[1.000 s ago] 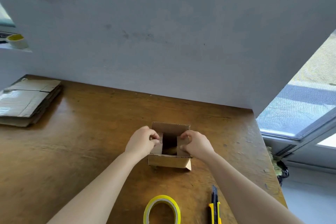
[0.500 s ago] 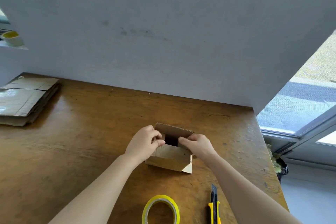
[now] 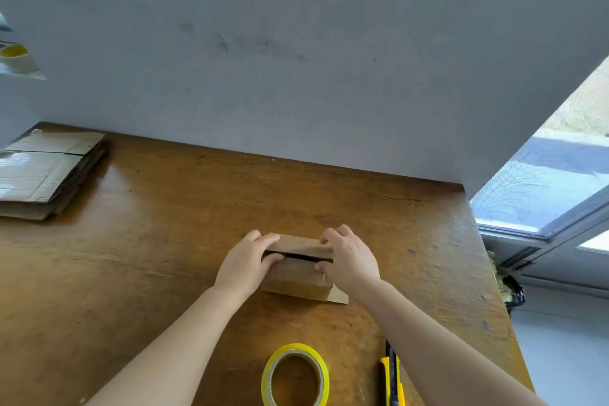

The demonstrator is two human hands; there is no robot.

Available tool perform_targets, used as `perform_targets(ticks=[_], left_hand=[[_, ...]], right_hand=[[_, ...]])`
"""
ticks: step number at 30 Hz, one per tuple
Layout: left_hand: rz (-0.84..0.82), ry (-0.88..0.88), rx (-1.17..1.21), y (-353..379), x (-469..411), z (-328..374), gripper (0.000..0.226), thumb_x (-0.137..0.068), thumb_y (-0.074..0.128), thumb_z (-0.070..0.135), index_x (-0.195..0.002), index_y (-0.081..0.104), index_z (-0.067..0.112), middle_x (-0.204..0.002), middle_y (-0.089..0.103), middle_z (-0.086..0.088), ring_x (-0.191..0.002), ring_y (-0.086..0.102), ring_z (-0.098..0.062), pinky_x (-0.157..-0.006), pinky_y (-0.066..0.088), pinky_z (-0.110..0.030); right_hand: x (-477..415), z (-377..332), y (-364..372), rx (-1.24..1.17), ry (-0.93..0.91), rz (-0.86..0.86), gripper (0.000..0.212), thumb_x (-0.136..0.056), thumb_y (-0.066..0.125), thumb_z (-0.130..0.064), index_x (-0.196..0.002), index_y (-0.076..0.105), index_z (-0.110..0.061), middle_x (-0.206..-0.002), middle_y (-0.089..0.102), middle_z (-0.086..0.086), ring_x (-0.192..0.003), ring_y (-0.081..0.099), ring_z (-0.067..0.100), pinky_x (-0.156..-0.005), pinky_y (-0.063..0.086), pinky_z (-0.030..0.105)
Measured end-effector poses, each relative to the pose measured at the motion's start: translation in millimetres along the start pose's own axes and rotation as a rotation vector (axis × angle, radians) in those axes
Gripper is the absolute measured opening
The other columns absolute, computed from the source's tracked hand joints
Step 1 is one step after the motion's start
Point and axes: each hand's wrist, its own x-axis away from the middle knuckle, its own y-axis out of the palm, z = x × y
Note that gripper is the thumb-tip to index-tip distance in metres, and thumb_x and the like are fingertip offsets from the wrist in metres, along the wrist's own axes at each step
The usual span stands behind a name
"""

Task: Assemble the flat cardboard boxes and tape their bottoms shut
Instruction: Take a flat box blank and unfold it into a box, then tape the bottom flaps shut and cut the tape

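Nearest us, the yellow tape roll point(image 3: 295, 376) lies flat on the tabletop point(image 3: 148, 267), with the utility knife point(image 3: 392, 379) just to its right and neither of them in a hand. Beyond them, mid-tabletop, sits the small box point(image 3: 298, 277). The left hand point(image 3: 245, 265) grips its left end and the right hand point(image 3: 349, 262) its right end, fingers curled over the far flap, thumbs on the near one, squeezing them together. A thin dark slit shows between the flaps, so folding looks nearly done and taping not yet begun. Far left, the stack of flat boxes point(image 3: 43, 171) waits.
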Motion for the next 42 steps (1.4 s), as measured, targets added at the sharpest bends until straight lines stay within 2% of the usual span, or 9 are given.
perform_targets(ticks=[3,10,16,20,23,26,30,37,42], left_hand=[[0.013,0.027,-0.082,6,1,-5,0.045,-0.096,0.053,0.034,-0.14,0.05,0.024,-0.092,0.041,0.007,-0.076,0.046,-0.008,-0.056,0.031,-0.013],[0.049,0.095,-0.171,9,4,-12,0.042,-0.1,0.046,0.034,-0.141,0.048,0.027,-0.109,0.048,0.002,-0.1,0.049,-0.012,-0.061,0.042,-0.019],[0.085,0.064,-0.294,8,11,5,0.038,-0.099,0.049,0.026,-0.136,0.054,0.02,-0.119,0.052,-0.006,-0.11,0.051,-0.022,-0.08,0.049,-0.033],[0.222,0.496,-0.339,17,31,24,0.01,-0.075,0.07,0.007,-0.083,0.07,0.012,-0.082,0.056,-0.007,-0.075,0.056,-0.025,-0.062,0.046,-0.034],[-0.204,0.723,-0.434,33,54,38,0.019,-0.08,0.065,0.033,-0.083,0.064,0.014,-0.08,0.058,-0.004,-0.075,0.057,-0.023,-0.054,0.041,-0.03],[-0.57,0.578,-0.534,47,69,40,0.042,-0.093,0.049,0.05,-0.106,0.062,0.012,-0.101,0.058,-0.006,-0.095,0.052,-0.024,-0.068,0.04,-0.034],[-0.574,0.502,-0.488,46,69,42,0.014,-0.096,0.049,0.017,-0.104,0.057,0.008,-0.104,0.058,-0.01,-0.101,0.055,-0.03,-0.073,0.046,-0.041],[-0.219,0.151,0.127,11,48,29,0.015,-0.091,0.055,0.017,-0.092,0.046,0.029,-0.092,0.065,0.004,-0.082,0.062,-0.016,-0.068,0.05,-0.042],[0.055,-0.044,0.422,-6,24,41,0.014,-0.093,0.057,0.01,-0.098,0.052,0.022,-0.131,0.06,0.0,-0.115,0.059,-0.017,-0.092,0.052,-0.031]], right_hand=[[-1,-3,2,0.128,-0.132,0.012,0.021,-0.094,0.061,-0.032,-0.111,0.069,-0.022,-0.113,0.052,-0.004,-0.104,0.047,0.015,-0.079,0.05,0.026],[0,-9,18,0.331,-0.297,0.003,0.027,-0.102,0.045,-0.032,-0.114,0.069,-0.035,-0.104,0.058,-0.008,-0.091,0.045,0.015,-0.074,0.049,0.026],[9,-10,18,0.317,-0.264,-0.004,0.028,-0.102,0.043,-0.031,-0.121,0.065,-0.031,-0.121,0.052,-0.005,-0.105,0.044,0.018,-0.077,0.05,0.027],[13,-5,21,0.273,-0.213,-0.013,0.03,-0.103,0.04,-0.032,-0.124,0.062,-0.029,-0.124,0.048,-0.004,-0.111,0.042,0.019,-0.07,0.039,0.026],[15,-4,20,0.25,-0.183,-0.02,0.033,-0.103,0.037,-0.03,-0.125,0.061,-0.027,-0.127,0.048,-0.003,-0.116,0.04,0.02,-0.075,0.044,0.03],[18,-4,18,0.233,-0.185,-0.027,0.034,-0.103,0.038,-0.029,-0.131,0.058,-0.027,-0.132,0.046,-0.004,-0.117,0.039,0.018,-0.085,0.05,0.032],[18,-3,19,0.196,-0.169,-0.042,0.036,-0.102,0.042,-0.03,-0.136,0.055,-0.029,-0.137,0.044,-0.007,-0.122,0.038,0.016,-0.089,0.049,0.031],[9,10,16,0.032,-0.157,-0.058,0.04,-0.094,0.06,-0.03,-0.134,0.057,-0.033,-0.137,0.049,-0.013,-0.123,0.038,0.012,-0.096,0.047,0.031],[4,13,12,0.035,-0.234,-0.063,0.034,-0.094,0.06,-0.016,-0.122,0.066,-0.035,-0.135,0.055,-0.01,-0.114,0.046,0.015,-0.09,0.046,0.026]])
